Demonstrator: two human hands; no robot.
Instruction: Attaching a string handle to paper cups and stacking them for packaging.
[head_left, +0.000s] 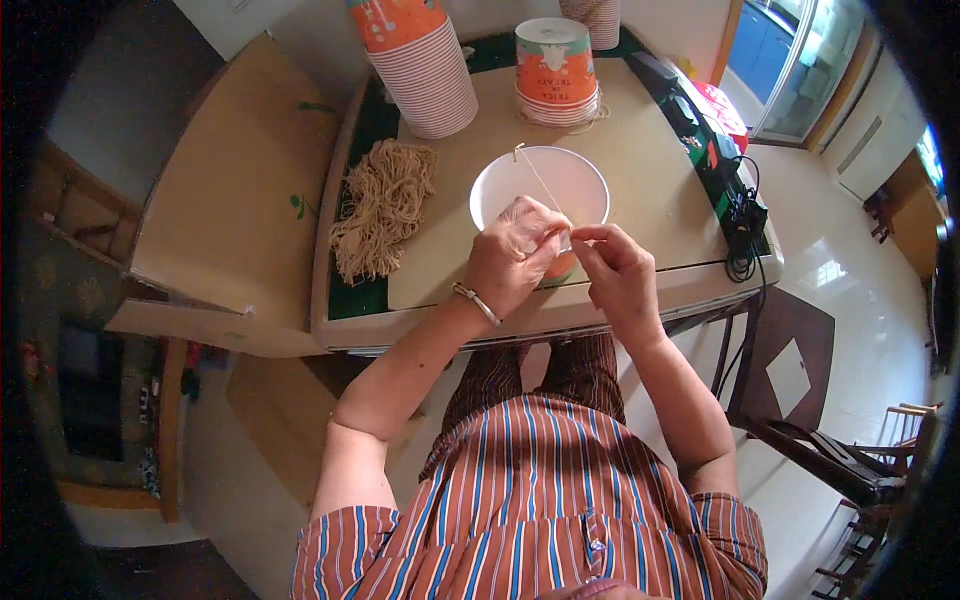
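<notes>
A paper bucket (pixel 490 190), white inside with an orange and green outer side, stands upright at the table's near edge. A thin beige string (pixel 541 176) runs from a knot at its far rim across the mouth to my hands. At the near rim my left hand (pixel 518 255) is closed, thumb and fingers pinching the string. Close beside it my right hand (pixel 618 270) is also closed in a pinch, its fingertips meeting the left ones at the string's end. The fingers partly hide the near rim and the exact hold.
Left of the bucket lies a heap of beige strings (pixel 385 205). Tall stacks of paper buckets (pixel 425 80) and an orange bucket stack (pixel 556 80) stand farther back. A large cardboard box (pixel 230 190) adjoins the table's left side. Black cables (pixel 745 225) hang at the right edge.
</notes>
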